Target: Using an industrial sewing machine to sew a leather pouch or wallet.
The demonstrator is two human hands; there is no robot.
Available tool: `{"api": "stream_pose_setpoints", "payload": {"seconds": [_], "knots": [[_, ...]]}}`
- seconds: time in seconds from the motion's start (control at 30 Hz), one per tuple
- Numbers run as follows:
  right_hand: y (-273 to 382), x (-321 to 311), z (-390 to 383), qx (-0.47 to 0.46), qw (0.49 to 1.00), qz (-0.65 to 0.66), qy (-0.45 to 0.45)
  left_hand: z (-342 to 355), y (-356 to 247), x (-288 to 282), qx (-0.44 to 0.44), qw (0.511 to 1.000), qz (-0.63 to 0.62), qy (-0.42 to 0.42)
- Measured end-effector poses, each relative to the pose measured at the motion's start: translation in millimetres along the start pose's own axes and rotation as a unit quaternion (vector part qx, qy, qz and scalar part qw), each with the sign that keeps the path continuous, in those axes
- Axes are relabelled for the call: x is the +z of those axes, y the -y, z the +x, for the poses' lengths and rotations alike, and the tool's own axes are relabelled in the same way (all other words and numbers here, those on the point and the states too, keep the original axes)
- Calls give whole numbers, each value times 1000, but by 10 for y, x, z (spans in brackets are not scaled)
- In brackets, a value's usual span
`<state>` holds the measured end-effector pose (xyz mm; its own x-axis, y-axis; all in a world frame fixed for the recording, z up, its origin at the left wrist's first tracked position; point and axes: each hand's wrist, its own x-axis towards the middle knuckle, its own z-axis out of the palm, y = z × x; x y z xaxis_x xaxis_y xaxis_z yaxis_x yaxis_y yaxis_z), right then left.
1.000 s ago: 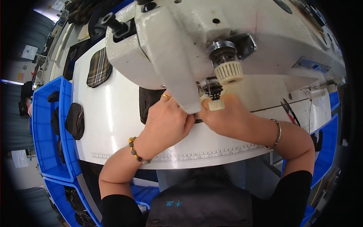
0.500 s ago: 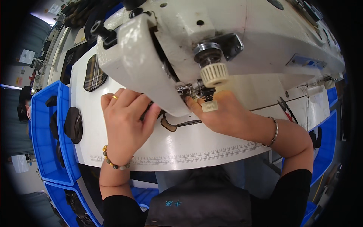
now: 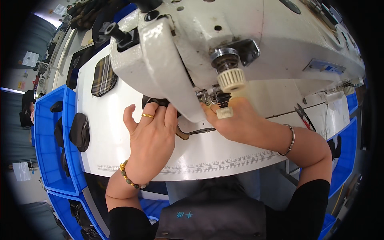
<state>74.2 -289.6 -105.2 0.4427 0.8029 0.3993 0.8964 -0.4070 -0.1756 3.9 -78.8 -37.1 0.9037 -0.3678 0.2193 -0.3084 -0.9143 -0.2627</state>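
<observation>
The white sewing machine (image 3: 172,68) stands over a white work table (image 3: 116,156). My left hand (image 3: 152,134) lies left of the machine's head, its fingers stretched over a dark fabric piece (image 3: 155,101) and the little finger held apart. A toothed edge like a zipper shows on that piece; the rest is hidden by the hand and machine head. My right hand (image 3: 236,120) is closed, thumb and forefinger together right beside the metal presser foot (image 3: 203,96). What its fingertips hold is hidden, and a cream knob (image 3: 225,113) covers part of the hand.
Left on the table lie a plaid fabric piece (image 3: 105,77) and a dark pouch-like piece (image 3: 80,132). Black-handled snips (image 3: 305,118) lie at the right. Blue bins (image 3: 76,168) flank the table. A printed ruler (image 3: 208,165) follows the front edge.
My left hand has moved right and turned, its fingers now stretched forward over the dark piece. My right hand stays by the presser foot.
</observation>
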Motion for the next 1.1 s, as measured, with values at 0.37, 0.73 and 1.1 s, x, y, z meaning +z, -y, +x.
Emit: {"api": "stream_pose_setpoints", "payload": {"seconds": [0.37,0.73,1.1], "knots": [[153,-50,-22,-42,998,36,16,-6,-155,57,34,986,-130,-97],[309,-106,-116,-59,998,0,13,90,-106,225,67,952,-290,-72],[304,-85,-111,-33,999,30,14,127,-105,129,67,953,-293,-35]]}}
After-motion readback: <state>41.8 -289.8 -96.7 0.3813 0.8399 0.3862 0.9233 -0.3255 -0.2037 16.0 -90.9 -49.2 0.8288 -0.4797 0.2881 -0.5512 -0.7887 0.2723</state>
